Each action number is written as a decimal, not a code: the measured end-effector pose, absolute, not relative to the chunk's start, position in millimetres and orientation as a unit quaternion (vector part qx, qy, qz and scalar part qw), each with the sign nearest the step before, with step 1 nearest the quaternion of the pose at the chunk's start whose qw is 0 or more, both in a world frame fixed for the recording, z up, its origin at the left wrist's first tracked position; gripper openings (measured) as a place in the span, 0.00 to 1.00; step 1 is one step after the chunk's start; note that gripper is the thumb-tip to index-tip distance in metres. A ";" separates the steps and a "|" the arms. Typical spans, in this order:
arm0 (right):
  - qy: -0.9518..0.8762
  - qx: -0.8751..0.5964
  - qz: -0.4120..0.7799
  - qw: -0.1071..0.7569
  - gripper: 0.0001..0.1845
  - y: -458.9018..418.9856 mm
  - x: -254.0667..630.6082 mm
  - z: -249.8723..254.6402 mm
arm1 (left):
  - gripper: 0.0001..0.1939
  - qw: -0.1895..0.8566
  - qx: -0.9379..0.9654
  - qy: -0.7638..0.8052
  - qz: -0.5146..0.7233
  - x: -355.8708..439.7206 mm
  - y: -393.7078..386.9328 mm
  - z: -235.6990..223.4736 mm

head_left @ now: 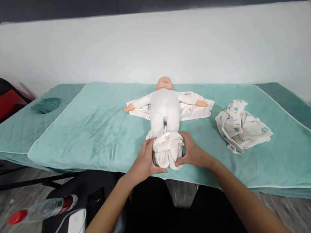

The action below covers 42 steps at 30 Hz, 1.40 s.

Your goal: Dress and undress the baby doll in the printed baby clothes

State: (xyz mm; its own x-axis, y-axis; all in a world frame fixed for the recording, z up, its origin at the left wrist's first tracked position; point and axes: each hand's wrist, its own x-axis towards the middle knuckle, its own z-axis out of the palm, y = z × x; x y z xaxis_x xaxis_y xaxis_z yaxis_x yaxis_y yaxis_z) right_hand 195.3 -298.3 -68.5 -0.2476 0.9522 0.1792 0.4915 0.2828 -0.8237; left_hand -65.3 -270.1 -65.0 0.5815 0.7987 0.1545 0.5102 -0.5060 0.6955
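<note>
A baby doll [164, 106] with a white cloth body lies on its back on the green-covered bed, its head toward the wall. A pale printed garment is spread under its arms. Bunched baby pants [167, 149] surround the doll's lower legs, and its feet are hidden inside them. My left hand [146, 159] grips the left side of the bunched pants, thumb in front. On the other side, my right hand [194, 151] holds them with fingers behind and thumb near the front edge.
A crumpled printed baby garment [241, 124] with a strap lies to the right on the green bed cover [102, 123]. At lower left, a plastic bottle [44, 208] with a red cap and a white power bank [75, 230] with a cable rest on a black chair [95, 180].
</note>
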 end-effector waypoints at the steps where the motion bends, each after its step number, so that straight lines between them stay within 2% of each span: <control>1: -0.725 -0.504 0.315 0.347 0.65 -300.4 194.6 -69.0 | 0.62 0.291 0.833 0.398 0.251 -62.2 -273.0 -65.7; 4: -0.735 -0.515 0.284 0.337 0.69 -306.8 191.7 -67.2 | 0.56 0.263 0.827 0.408 0.283 -54.9 -277.4 -64.2; 6: -0.741 -0.522 0.262 0.331 0.67 -310.2 188.9 -62.5 | 0.51 0.257 0.822 0.420 0.288 -52.5 -277.7 -61.9; 8: -0.746 -0.534 0.242 0.316 0.59 -312.8 185.3 -55.7 | 0.46 0.252 0.816 0.438 0.281 -51.7 -277.7 -59.6; 13: -0.752 -0.591 0.184 0.228 0.23 -320.1 174.9 -39.8 | 0.32 0.231 0.801 0.491 0.252 -49.5 -283.9 -54.6; 17: -0.735 -0.633 0.162 0.181 0.15 -332.7 171.1 -36.1 | 0.20 0.250 0.788 0.509 0.240 -46.9 -297.2 -46.6; 21: -0.751 -0.623 0.165 0.143 0.09 -351.1 177.8 -31.8 | 0.18 0.356 0.787 0.463 0.199 -55.6 -307.3 -29.1; 24: -0.825 -0.510 0.235 0.070 0.13 -356.9 191.6 -12.1 | 0.16 0.375 0.841 0.371 0.123 -67.5 -308.8 -6.9; 27: -0.867 -0.406 0.287 -0.028 0.21 -349.1 205.5 30.1 | 0.07 0.319 0.894 0.300 0.096 -72.5 -306.8 26.4; 30: -0.862 -0.419 0.275 -0.082 0.23 -333.0 211.2 89.7 | 0.07 0.264 0.925 0.256 0.094 -64.6 -301.8 73.5; 33: -0.860 -0.453 0.232 -0.044 0.23 -317.5 209.2 154.1 | 0.16 0.252 0.930 0.263 0.060 -49.1 -294.7 130.2; 35: -0.869 -0.450 0.204 -0.015 0.22 -309.8 206.6 193.1 | 0.19 0.234 0.926 0.294 0.036 -39.7 -288.9 168.3; 39: -0.884 -0.450 0.128 0.001 0.27 -301.5 205.0 254.1 | 0.15 0.149 0.934 0.324 0.038 -30.7 -275.1 235.1; 42: -0.870 -0.491 0.047 -0.012 0.21 -297.8 207.2 291.2 | 0.14 0.100 0.939 0.324 0.060 -29.9 -268.1 278.4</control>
State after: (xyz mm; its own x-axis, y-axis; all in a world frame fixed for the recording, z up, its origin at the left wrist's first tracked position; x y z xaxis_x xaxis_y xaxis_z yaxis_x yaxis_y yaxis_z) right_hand 207.2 -297.8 291.2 -0.5166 0.8536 -0.0672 0.8558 0.5124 -0.0709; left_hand -29.9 -268.1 278.4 0.7825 0.6207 0.0485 0.5966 -0.7698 0.2267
